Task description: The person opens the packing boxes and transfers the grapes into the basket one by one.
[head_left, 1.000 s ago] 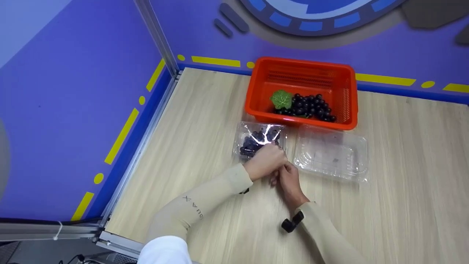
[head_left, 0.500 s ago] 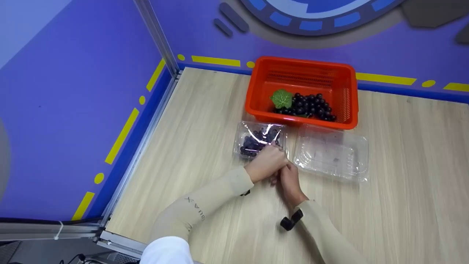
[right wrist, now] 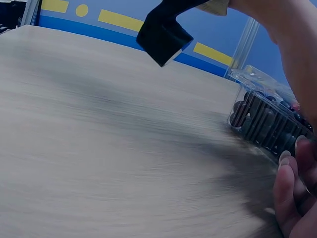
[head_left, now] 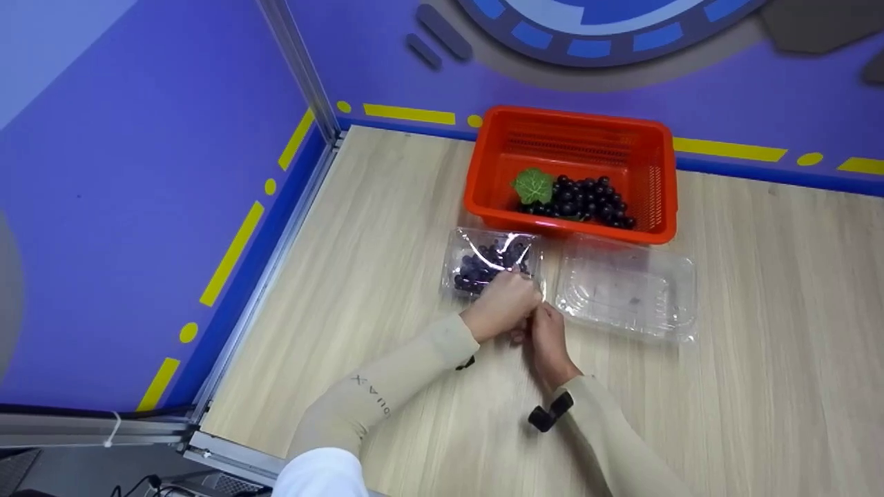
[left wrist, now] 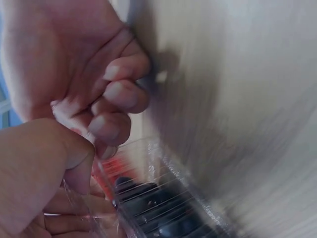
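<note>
A clear plastic fruit box [head_left: 457,241] with dark grapes [head_left: 474,270] inside stands on the table, its lid lying over them. My left hand [head_left: 503,304] is at the near right corner and pinches the edge of the plastic. Close against it, my right hand [head_left: 550,338] has its fingers curled at the same corner, gripping the edge. In the left wrist view the thumb of the left hand [left wrist: 42,171] bends over thin clear plastic beside the curled fingers of the right hand [left wrist: 84,64]. The ribbed side of the box [right wrist: 267,121] shows in the right wrist view.
Behind the box sits a red plastic basket [head_left: 476,172] holding a bunch of dark grapes [head_left: 587,197] with a green leaf [head_left: 533,186]. A second clear plastic box [head_left: 621,290] lies to the right. Blue walls bound the wooden table [head_left: 773,345] at the back and left.
Both hands stay at the corner of the box with barely any movement. The basket and the second box have not moved.
</note>
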Available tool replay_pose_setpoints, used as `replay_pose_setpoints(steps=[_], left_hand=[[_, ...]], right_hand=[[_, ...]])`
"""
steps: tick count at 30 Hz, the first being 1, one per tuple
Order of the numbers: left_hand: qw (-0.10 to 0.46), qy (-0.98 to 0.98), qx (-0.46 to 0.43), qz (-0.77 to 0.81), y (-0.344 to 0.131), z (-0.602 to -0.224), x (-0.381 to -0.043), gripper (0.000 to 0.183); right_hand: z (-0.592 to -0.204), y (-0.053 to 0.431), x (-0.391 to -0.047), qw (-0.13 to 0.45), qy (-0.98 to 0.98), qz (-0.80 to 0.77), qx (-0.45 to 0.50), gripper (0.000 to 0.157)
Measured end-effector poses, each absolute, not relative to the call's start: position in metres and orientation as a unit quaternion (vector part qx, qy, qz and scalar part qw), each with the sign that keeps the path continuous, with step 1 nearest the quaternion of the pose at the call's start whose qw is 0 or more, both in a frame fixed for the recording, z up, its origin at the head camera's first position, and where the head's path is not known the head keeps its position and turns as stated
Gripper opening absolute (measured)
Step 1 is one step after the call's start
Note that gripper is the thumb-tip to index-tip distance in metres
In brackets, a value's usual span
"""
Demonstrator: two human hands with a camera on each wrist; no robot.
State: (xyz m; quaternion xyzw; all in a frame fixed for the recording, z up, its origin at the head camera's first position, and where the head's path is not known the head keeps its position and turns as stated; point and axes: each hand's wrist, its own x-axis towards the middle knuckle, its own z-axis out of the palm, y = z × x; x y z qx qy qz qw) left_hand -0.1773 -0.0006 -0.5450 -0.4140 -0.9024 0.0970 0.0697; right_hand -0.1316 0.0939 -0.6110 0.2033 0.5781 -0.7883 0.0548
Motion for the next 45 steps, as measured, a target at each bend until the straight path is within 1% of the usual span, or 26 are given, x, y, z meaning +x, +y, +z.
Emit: replay_pose_setpoints(steps=[4, 12, 13, 14, 17, 18, 20, 22, 25, 29, 32, 36, 45], left_hand=[[0.070, -0.908, -0.403, 0.089, -0.004, -0.541, -0.179, 0.010], [0.083, -0.914, -0.392, 0.066, -0.009, -0.540, -0.179, 0.008], [0.086, -0.915, -0.389, 0.066, -0.011, -0.542, -0.178, 0.010], [0.092, -0.916, -0.385, 0.069, -0.012, -0.543, -0.177, 0.015], [0.133, -0.917, -0.369, 0.067, -0.017, -0.551, -0.175, 0.031], [0.149, -0.917, -0.365, 0.060, -0.020, -0.554, -0.174, 0.031], [0.184, -0.914, -0.359, 0.049, -0.024, -0.560, -0.173, 0.037], [0.206, -0.911, -0.357, 0.031, -0.029, -0.564, -0.173, 0.039], [0.213, -0.913, -0.347, 0.023, -0.035, -0.568, -0.173, 0.047], [0.197, -0.922, -0.334, 0.005, -0.041, -0.570, -0.174, 0.054], [0.182, -0.929, -0.321, -0.009, -0.045, -0.572, -0.176, 0.057], [0.183, -0.935, -0.302, -0.024, -0.052, -0.576, -0.178, 0.056], [0.242, -0.915, -0.318, -0.053, -0.063, -0.577, -0.181, 0.045]], right_hand=[[-0.611, 0.095, -0.132, 0.064, 0.573, -0.791, 0.206, 0.034], [-0.611, 0.094, -0.131, 0.064, 0.571, -0.791, 0.211, 0.029], [-0.612, 0.094, -0.131, 0.063, 0.570, -0.791, 0.213, 0.029], [-0.612, 0.094, -0.131, 0.063, 0.569, -0.791, 0.214, 0.028], [-0.611, 0.095, -0.131, 0.068, 0.570, -0.790, 0.215, 0.027], [-0.610, 0.095, -0.131, 0.070, 0.571, -0.789, 0.214, 0.027], [-0.609, 0.096, -0.132, 0.074, 0.571, -0.789, 0.213, 0.027], [-0.609, 0.097, -0.132, 0.077, 0.571, -0.789, 0.214, 0.026], [-0.609, 0.096, -0.131, 0.071, 0.574, -0.787, 0.214, 0.025], [-0.609, 0.094, -0.130, 0.061, 0.576, -0.787, 0.212, 0.024], [-0.610, 0.094, -0.130, 0.060, 0.576, -0.788, 0.209, 0.025], [-0.610, 0.094, -0.130, 0.059, 0.577, -0.788, 0.207, 0.027], [-0.609, 0.095, -0.130, 0.064, 0.566, -0.792, 0.220, 0.026]])
